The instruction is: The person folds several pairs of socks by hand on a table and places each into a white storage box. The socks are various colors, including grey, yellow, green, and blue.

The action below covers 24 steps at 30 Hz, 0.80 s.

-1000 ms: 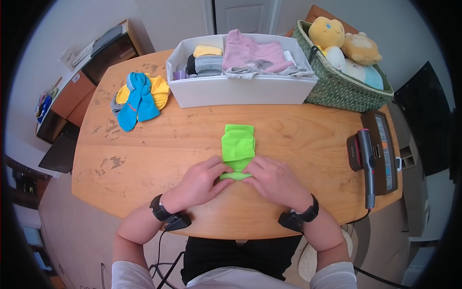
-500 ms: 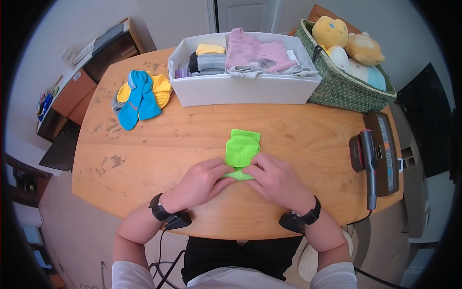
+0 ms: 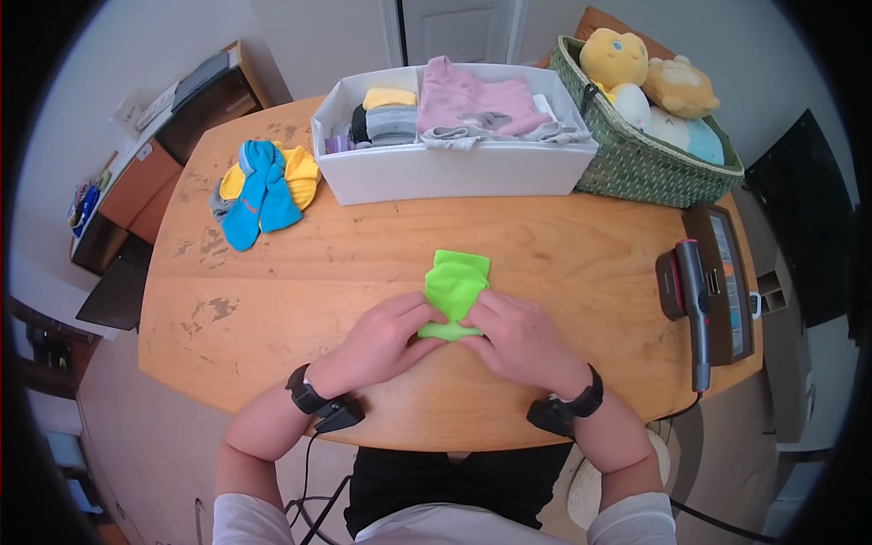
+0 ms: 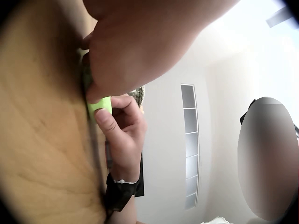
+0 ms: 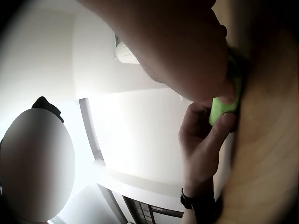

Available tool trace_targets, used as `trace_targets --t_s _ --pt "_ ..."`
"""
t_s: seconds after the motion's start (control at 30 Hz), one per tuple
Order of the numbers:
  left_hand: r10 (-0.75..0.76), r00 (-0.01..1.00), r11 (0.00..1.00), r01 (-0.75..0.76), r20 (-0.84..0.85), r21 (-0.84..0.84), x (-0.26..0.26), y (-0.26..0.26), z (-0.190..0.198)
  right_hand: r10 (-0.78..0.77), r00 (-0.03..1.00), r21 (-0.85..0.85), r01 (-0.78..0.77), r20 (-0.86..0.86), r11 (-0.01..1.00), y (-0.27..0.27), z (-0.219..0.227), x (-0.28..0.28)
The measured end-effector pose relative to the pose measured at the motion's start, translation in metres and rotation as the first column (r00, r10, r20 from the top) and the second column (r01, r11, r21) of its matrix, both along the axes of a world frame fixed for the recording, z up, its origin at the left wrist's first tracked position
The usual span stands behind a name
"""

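A bright green sock (image 3: 457,289) lies on the wooden table in front of the person, its near end rolled into a thick fold. My left hand (image 3: 385,336) pinches the left end of that roll between thumb and fingers. At the right end, my right hand (image 3: 520,341) pinches it likewise, and the left wrist view shows its thumb pressing the green roll (image 4: 103,106). Beyond the fingers, the flat part of the sock stretches away with its layers slightly offset. Parts of the roll are hidden under the fingertips.
At the back left lies a pile of blue and yellow socks (image 3: 263,195). A white divided box (image 3: 459,173) with folded clothes stands behind, beside a green woven basket (image 3: 654,173) of plush toys. A dark handheld device (image 3: 695,313) and a brown case (image 3: 727,286) lie at right.
The flat part of the green sock has become shorter, its far end drawn closer to the person, and its upper layer has shifted and bunched. Both hands keep hold of the rolled end.
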State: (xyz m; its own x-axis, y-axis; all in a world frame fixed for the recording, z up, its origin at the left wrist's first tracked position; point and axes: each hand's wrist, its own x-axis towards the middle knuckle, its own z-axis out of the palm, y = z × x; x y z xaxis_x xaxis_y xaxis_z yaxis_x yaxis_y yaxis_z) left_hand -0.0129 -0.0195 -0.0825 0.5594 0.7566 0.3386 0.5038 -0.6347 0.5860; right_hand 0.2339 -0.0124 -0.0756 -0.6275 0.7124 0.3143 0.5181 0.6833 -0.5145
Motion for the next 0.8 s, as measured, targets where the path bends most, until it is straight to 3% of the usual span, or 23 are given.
trace_targets --t_s 0.13,0.23,0.33,0.47,0.53,0.63,0.67,0.73,0.8 --pt "-0.022 1.000 0.976 0.025 0.015 -0.218 -0.005 -0.002 0.002 -0.017 1.000 -0.096 0.018 0.014 0.995 -0.004 0.000 -0.002" --pt "-0.012 1.000 0.959 0.008 -0.012 -0.282 -0.006 -0.002 0.011 0.032 0.999 -0.056 -0.031 0.020 0.998 -0.003 0.003 -0.005" --pt "-0.021 0.998 0.949 0.000 -0.064 -0.314 -0.009 -0.001 0.010 0.057 0.998 0.049 -0.059 0.041 0.997 -0.004 0.003 -0.004" --pt "-0.006 0.997 0.946 -0.019 -0.077 -0.324 -0.009 -0.002 0.010 0.075 0.995 0.030 -0.077 0.068 0.997 -0.004 0.003 -0.005" --pt "0.044 0.999 0.942 -0.039 0.007 -0.332 -0.006 -0.004 0.009 0.072 0.996 0.035 -0.073 0.045 0.997 -0.003 0.004 -0.004" --pt "0.143 0.990 0.949 -0.138 -0.002 -0.282 0.002 -0.012 0.021 0.045 0.999 -0.003 -0.045 0.029 0.999 -0.003 0.005 -0.003" --pt "0.137 0.991 0.950 -0.132 -0.004 -0.283 0.002 -0.011 0.018 0.039 0.999 -0.004 -0.039 0.027 0.999 -0.003 0.004 -0.002" --pt "0.018 1.000 0.998 -0.019 -0.018 -0.056 -0.001 -0.007 0.009 0.035 0.999 -0.075 -0.036 -0.012 0.997 -0.001 0.002 0.000" --pt "-0.002 1.000 0.999 0.002 -0.005 -0.034 -0.004 -0.004 0.005 0.027 0.999 -0.096 -0.029 -0.018 0.995 -0.001 0.001 0.001"
